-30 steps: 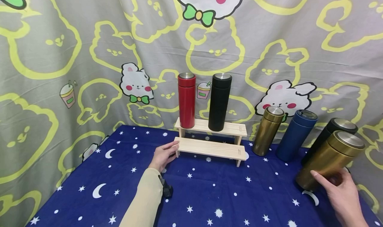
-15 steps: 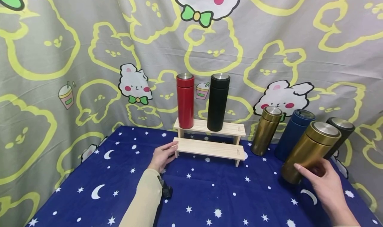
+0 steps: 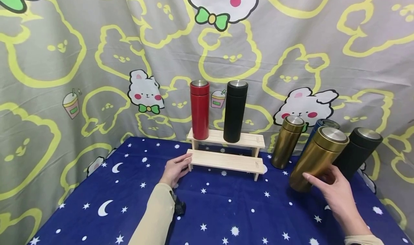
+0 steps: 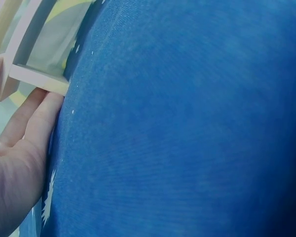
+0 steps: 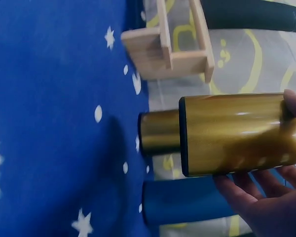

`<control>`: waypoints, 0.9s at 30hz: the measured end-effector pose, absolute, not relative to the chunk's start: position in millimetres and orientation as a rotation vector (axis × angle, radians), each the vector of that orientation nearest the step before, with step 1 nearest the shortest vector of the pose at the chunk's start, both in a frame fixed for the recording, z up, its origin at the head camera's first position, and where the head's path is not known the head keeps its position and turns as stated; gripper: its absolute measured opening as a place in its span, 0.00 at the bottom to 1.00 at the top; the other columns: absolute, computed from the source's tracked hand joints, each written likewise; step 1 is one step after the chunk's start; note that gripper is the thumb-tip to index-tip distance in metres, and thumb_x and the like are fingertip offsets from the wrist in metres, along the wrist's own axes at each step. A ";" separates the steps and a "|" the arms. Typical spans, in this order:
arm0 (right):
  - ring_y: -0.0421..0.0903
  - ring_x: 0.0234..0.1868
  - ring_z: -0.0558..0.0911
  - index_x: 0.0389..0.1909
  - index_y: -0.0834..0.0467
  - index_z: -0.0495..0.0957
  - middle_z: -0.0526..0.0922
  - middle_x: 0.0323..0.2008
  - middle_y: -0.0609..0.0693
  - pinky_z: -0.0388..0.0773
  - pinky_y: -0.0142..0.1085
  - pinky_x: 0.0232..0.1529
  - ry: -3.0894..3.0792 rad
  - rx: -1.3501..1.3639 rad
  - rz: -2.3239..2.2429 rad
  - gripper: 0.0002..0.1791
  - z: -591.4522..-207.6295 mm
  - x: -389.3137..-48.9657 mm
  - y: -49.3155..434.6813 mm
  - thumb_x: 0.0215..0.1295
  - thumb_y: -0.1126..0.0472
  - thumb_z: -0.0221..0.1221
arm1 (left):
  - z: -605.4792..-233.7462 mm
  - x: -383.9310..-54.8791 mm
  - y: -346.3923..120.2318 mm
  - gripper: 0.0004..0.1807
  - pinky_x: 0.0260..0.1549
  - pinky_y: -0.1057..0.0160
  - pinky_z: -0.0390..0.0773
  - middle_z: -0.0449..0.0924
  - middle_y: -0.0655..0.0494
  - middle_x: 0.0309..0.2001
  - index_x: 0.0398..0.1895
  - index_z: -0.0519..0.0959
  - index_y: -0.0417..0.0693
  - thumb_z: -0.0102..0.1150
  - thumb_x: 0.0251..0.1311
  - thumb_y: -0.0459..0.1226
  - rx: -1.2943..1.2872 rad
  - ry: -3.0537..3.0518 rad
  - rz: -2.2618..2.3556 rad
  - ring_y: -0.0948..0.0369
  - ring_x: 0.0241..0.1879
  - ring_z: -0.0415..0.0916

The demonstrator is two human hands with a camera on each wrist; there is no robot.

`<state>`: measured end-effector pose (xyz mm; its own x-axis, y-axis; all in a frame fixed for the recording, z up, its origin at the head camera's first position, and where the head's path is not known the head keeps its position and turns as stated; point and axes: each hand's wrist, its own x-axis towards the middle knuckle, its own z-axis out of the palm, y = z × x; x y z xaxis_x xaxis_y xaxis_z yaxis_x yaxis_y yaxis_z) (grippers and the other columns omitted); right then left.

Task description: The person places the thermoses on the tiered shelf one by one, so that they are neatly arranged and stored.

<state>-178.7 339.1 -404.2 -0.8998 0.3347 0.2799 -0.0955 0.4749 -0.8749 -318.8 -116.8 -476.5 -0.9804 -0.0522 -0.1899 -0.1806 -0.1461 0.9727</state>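
Note:
My right hand (image 3: 336,191) grips a gold thermos (image 3: 318,158) around its side, thumb toward me. The right wrist view shows this gold thermos (image 5: 232,133) held above the blue cloth, its dark base off the table. My left hand (image 3: 176,169) holds the left end of a two-step wooden stand (image 3: 226,160), thumb at the lower board's edge. In the left wrist view its fingers (image 4: 39,116) press the stand's leg (image 4: 42,79). A red thermos (image 3: 200,112) and a black thermos (image 3: 235,114) stand upright on the upper step; the lower step is bare.
Right of the stand are another gold thermos (image 3: 287,142), a blue thermos (image 3: 326,123) partly hidden behind the held one, and a second black thermos (image 3: 360,149). A dark blue starry cloth (image 3: 207,216) covers the table. A patterned curtain (image 3: 181,58) hangs behind.
My right hand has carried the gold thermos leftward and slightly up, from in front of the right-hand black thermos to in front of the blue one. My left hand has stayed on the stand.

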 end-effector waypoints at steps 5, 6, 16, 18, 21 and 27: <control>0.30 0.45 0.74 0.61 0.49 0.70 0.75 0.45 0.32 0.69 0.20 0.39 -2.300 -0.156 1.425 0.29 -395.6 -184.2 329.0 0.61 0.60 0.70 | -476.3 -317.2 -116.1 0.21 0.49 0.53 0.79 0.76 0.44 0.59 0.57 0.82 0.45 0.69 0.60 0.38 -0.280 1.998 2.298 0.52 0.55 0.76; 0.31 0.46 0.74 0.62 0.50 0.69 0.75 0.45 0.33 0.69 0.20 0.40 -2.303 -0.148 1.423 0.30 -393.5 -185.2 327.2 0.60 0.59 0.70 | -476.2 -317.1 -116.1 0.21 0.50 0.53 0.79 0.77 0.45 0.59 0.57 0.82 0.45 0.69 0.60 0.38 -0.284 1.997 2.300 0.52 0.55 0.76; 0.32 0.48 0.74 0.67 0.59 0.64 0.75 0.52 0.44 0.71 0.20 0.43 -2.347 -0.073 1.532 0.35 -381.0 -196.8 307.8 0.63 0.56 0.68 | -476.4 -316.1 -117.5 0.22 0.50 0.52 0.78 0.76 0.45 0.59 0.57 0.82 0.46 0.70 0.59 0.39 -0.289 2.012 2.284 0.51 0.56 0.75; 0.33 0.49 0.74 0.69 0.62 0.62 0.74 0.55 0.50 0.72 0.21 0.43 -2.368 -0.065 1.530 0.38 -378.6 -199.7 302.7 0.63 0.54 0.67 | -476.9 -315.2 -118.0 0.22 0.50 0.52 0.78 0.77 0.45 0.59 0.57 0.82 0.46 0.69 0.59 0.38 -0.301 2.012 2.280 0.51 0.56 0.76; 0.37 0.50 0.74 0.70 0.62 0.61 0.72 0.59 0.57 0.72 0.24 0.44 -2.401 -0.074 1.504 0.40 -374.6 -203.4 296.5 0.63 0.51 0.67 | -477.3 -314.4 -118.0 0.21 0.50 0.53 0.79 0.77 0.45 0.59 0.57 0.82 0.45 0.69 0.60 0.38 -0.307 2.016 2.277 0.52 0.56 0.76; 0.46 0.54 0.73 0.72 0.59 0.60 0.71 0.62 0.59 0.73 0.36 0.49 -2.423 -0.086 1.470 0.43 -366.4 -211.7 288.5 0.63 0.46 0.66 | -477.0 -316.8 -116.7 0.22 0.49 0.54 0.79 0.76 0.44 0.59 0.57 0.82 0.45 0.70 0.59 0.38 -0.273 1.999 2.304 0.52 0.54 0.76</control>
<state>-211.7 288.5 -366.4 -0.9518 0.2070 0.2265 -0.1053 0.4730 -0.8747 -316.8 -116.7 -477.0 -0.9811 -0.0568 -0.1851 -0.1753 -0.1460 0.9736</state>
